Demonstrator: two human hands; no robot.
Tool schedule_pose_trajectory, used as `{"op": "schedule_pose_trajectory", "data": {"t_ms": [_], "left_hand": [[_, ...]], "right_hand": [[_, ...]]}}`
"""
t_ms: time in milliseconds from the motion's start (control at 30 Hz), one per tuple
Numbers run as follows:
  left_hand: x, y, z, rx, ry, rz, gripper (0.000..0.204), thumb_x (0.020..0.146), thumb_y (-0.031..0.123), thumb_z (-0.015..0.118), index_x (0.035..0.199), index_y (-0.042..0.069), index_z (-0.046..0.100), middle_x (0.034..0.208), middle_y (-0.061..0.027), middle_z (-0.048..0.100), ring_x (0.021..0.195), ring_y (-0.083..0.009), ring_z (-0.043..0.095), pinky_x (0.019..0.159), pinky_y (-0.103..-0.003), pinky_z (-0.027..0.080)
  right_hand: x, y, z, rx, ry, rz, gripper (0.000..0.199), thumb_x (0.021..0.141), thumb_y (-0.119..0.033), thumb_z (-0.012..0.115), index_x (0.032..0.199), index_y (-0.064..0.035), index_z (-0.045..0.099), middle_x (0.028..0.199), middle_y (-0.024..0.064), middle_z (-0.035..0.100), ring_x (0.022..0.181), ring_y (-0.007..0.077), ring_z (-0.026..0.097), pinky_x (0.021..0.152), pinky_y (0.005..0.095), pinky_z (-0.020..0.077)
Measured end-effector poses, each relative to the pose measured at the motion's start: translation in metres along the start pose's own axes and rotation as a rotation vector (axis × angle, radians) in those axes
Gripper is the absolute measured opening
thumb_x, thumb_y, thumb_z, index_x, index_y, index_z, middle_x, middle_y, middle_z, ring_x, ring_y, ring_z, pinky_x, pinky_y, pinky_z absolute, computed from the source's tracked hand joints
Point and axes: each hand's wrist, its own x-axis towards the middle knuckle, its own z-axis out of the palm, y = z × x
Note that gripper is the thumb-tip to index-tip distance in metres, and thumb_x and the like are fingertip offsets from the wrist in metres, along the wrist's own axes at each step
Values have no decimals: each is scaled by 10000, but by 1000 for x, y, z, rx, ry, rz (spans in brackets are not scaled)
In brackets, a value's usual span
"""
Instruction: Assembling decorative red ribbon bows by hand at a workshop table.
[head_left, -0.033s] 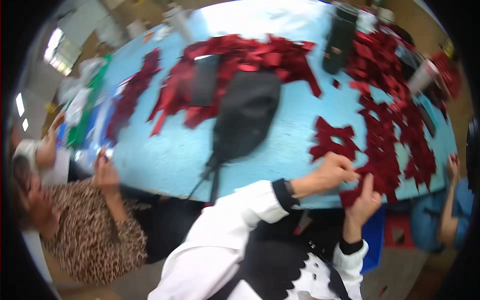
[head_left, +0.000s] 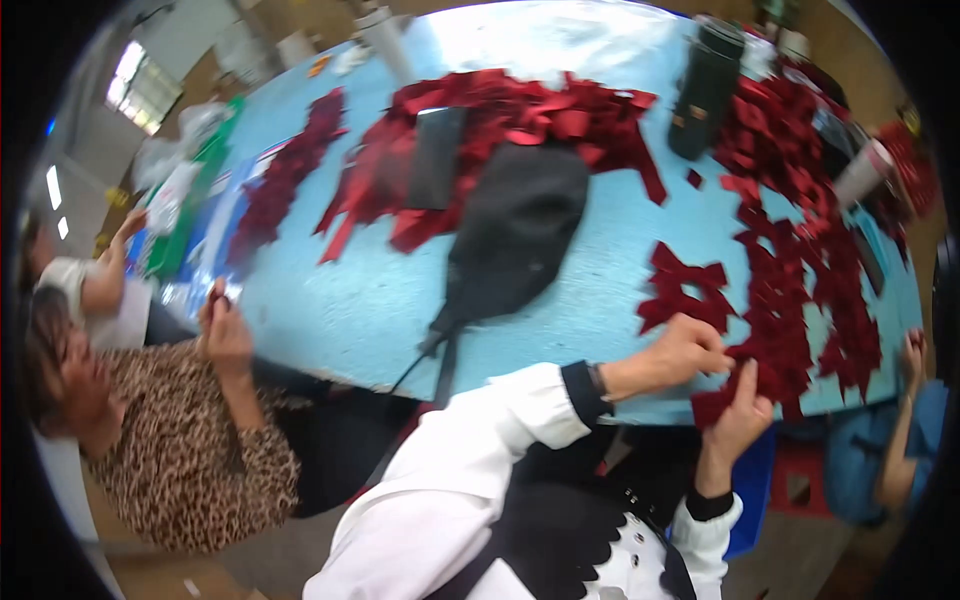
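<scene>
Both of my hands are close together at the near right edge of the table. My left hand [head_left: 682, 356] is closed in a pinch; whatever lies between its fingertips is too small and blurred to make out. Just beside it, my right hand [head_left: 738, 420] has its index finger pointing up and its other fingers curled against a dark red piece of velvety ribbon [head_left: 712, 402]. Right behind my hands spreads a row of dark red bows [head_left: 775, 320]. A smaller group of bows [head_left: 685, 290] lies just beyond my left hand.
On the blue table [head_left: 370, 320] lie a black bag [head_left: 520, 230], a phone [head_left: 437, 160] and a heap of red ribbon strips [head_left: 400, 180]. A dark flask [head_left: 706, 90] stands farther back. Co-workers sit left and right; one wears a leopard-print top [head_left: 190, 440].
The whole view has shifted slightly, so the table and things on it appear farther right. My hands keep nearly the same pose at the ribbon piece.
</scene>
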Motion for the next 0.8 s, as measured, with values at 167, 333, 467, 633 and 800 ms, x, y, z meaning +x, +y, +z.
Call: {"op": "schedule_pose_trajectory", "data": {"t_ms": [167, 333, 467, 633, 800], "left_hand": [[-9, 5, -11, -21, 39, -8, 114, 767, 78, 641, 846, -4, 630, 750, -51, 618, 673, -86, 559, 612, -224, 455], [-5, 4, -21, -102, 110, -25, 186, 769, 53, 620, 945, -3, 619, 833, -74, 618, 736, -97, 568, 657, -231, 468], [-1, 16, -11, -18, 121, 13, 251, 764, 36, 570, 1004, -6, 628, 844, -55, 616, 744, -95, 565, 649, -221, 453], [1, 15, -9, -108, 138, -26, 236, 798, 18, 565, 1028, -4, 614, 874, -35, 632, 740, -86, 577, 654, -208, 457], [-1, 16, -5, -51, 35, 45, 215, 820, 8, 568, 1031, -2, 606, 878, -41, 637, 744, -89, 583, 668, -200, 459]], "right_hand": [[-9, -4, 18, 93, -93, 10, 197, 874, -147, 588, 744, -12, 648, 687, -7, 596, 573, 33, 485, 513, 187, 382], [-6, 7, 18, -3, -114, -118, 141, 854, -125, 614, 785, -7, 648, 710, -33, 586, 596, 26, 472, 535, 190, 374], [-5, -2, 14, -23, -174, -91, 69, 840, -90, 623, 832, -26, 648, 762, -40, 593, 659, 17, 490, 583, 180, 387], [1, 1, 16, 146, -231, -89, 77, 838, -106, 635, 849, -31, 647, 738, -28, 605, 645, 48, 520, 581, 200, 406], [2, 1, 6, 185, -271, -57, 125, 848, -143, 632, 865, -20, 645, 728, -3, 614, 634, 63, 534, 572, 204, 412]]}}
